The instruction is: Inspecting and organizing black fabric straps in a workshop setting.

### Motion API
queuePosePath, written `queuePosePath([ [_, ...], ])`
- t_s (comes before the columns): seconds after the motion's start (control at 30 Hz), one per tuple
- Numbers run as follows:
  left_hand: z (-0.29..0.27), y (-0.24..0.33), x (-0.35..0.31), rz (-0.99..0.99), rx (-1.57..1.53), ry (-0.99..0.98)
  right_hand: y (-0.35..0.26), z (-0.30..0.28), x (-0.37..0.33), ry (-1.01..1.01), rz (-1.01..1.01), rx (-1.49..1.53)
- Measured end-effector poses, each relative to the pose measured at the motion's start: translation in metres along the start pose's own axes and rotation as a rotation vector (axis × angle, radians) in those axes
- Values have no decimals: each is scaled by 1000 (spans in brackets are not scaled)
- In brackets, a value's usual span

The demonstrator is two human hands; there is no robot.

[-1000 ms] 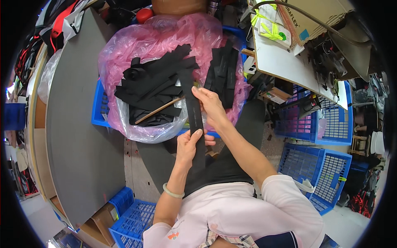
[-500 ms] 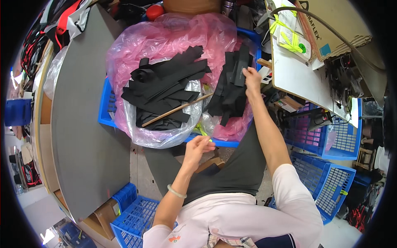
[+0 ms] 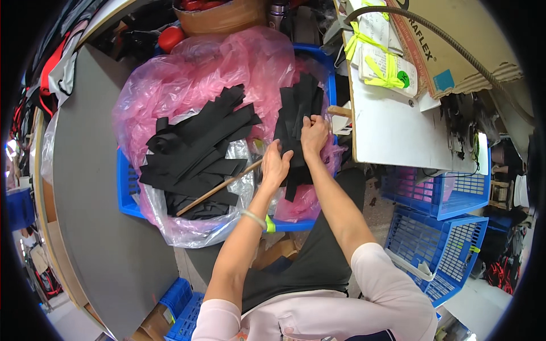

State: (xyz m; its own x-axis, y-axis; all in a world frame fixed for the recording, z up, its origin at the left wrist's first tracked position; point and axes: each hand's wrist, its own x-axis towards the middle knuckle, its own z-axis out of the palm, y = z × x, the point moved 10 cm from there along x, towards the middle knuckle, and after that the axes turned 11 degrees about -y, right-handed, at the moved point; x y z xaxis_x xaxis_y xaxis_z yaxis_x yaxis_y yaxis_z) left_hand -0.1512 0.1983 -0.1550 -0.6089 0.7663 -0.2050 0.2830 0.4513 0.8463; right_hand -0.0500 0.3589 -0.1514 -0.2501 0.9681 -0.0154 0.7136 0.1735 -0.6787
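Observation:
Several black fabric strips (image 3: 293, 108) lie in a loose pile on the right side of a blue crate (image 3: 131, 206) lined with pink and clear plastic. My right hand (image 3: 314, 137) is closed, pinching the edge of one black strip in that pile. Just to its left, my left hand (image 3: 275, 165) reaches over the near side of the same pile, thumb and fingers apart, holding nothing that I can see. A larger heap of black strips (image 3: 196, 142) fills the left side of the crate. A thin wooden stick (image 3: 219, 187) slants across that heap, its upper end beside my left hand.
A grey board (image 3: 108, 199) stands along the left. At right, a white tabletop (image 3: 392, 128) holds paper bundles tied with yellow-green bands (image 3: 381, 71) and a cardboard box (image 3: 449, 42). Blue baskets (image 3: 435, 244) sit below it. A brown carton (image 3: 222, 18) is behind the crate.
My left hand has moved forward from the crate's near rim to the right-hand pile. My right hand stays at that pile, now lower on the strips. The whole view has shifted a little.

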Motion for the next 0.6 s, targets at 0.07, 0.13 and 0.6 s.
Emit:
queuePosePath([
  [0.07,25,-12,13,-83,-15,-55,3,-4,-2,25,49,3],
  [0.13,44,-7,14,-43,175,-120,11,0,3,-29,113,112],
  [0.6,7,-14,2,151,62,22,22,-39,-45,16,-74,207],
])
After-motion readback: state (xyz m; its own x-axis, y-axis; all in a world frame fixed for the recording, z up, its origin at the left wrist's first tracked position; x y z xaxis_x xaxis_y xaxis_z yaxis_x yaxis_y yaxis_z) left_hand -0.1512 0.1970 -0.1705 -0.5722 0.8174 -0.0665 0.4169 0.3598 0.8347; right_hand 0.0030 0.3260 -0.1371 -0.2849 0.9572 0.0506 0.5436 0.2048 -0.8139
